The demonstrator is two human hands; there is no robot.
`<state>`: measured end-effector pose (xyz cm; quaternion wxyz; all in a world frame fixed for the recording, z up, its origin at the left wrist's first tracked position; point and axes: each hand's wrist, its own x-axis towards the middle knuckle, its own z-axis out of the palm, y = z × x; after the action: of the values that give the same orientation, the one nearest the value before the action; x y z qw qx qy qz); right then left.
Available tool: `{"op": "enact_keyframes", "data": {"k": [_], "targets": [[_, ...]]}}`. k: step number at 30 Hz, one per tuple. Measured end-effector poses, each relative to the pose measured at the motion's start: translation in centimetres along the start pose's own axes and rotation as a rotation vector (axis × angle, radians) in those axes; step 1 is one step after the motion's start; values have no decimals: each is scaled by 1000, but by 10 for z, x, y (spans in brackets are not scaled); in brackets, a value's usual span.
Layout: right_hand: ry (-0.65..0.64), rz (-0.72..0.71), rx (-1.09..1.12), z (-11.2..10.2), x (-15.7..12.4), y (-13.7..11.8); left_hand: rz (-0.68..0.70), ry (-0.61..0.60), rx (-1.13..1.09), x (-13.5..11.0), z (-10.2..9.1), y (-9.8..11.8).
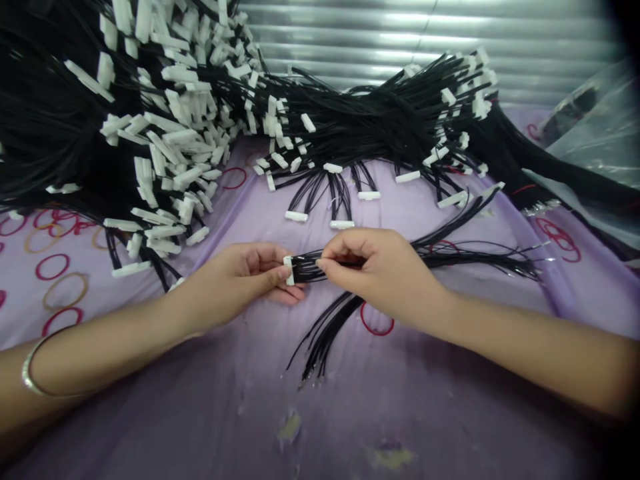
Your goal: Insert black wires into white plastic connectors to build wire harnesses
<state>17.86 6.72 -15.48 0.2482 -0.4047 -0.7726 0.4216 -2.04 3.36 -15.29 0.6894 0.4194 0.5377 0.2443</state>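
My left hand [250, 277] is closed on a small white plastic connector [289, 270], pinched between thumb and fingers. My right hand [380, 270] pinches the thin black wires [306, 268] that run into that connector. The same bundle of black wires [480, 257] trails out to the right past my right hand, ending in bare metal tips. A second loose bunch of black wires [325, 330] lies on the cloth just below my hands.
A lilac cloth with red and gold rings [150, 400] covers the table. Large heaps of black wire harnesses with white connectors [165, 133] fill the back left and the back centre [400, 113]. A clear plastic bag [595, 147] lies at right. Metal shutter [400, 40] behind.
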Motion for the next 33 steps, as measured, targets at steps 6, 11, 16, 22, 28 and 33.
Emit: {"op": "enact_keyframes", "data": {"k": [6,11,16,22,28,33], "targets": [[22,-139,-102,1,1,4,11,-18,11,1,-2,1],[31,-272,-161,5,1,5,11,-24,33,1,-1,2],[5,-274,-190,7,2,7,6,-13,18,1,-1,2],[-25,-132,-205,5,5,2,-13,-15,25,1,-2,4],[-107,-81,-309,9,5,-2,-27,-24,-6,2,0,6],[-142,-86,-351,12,5,-1,-4,-21,18,2,-3,1]]}}
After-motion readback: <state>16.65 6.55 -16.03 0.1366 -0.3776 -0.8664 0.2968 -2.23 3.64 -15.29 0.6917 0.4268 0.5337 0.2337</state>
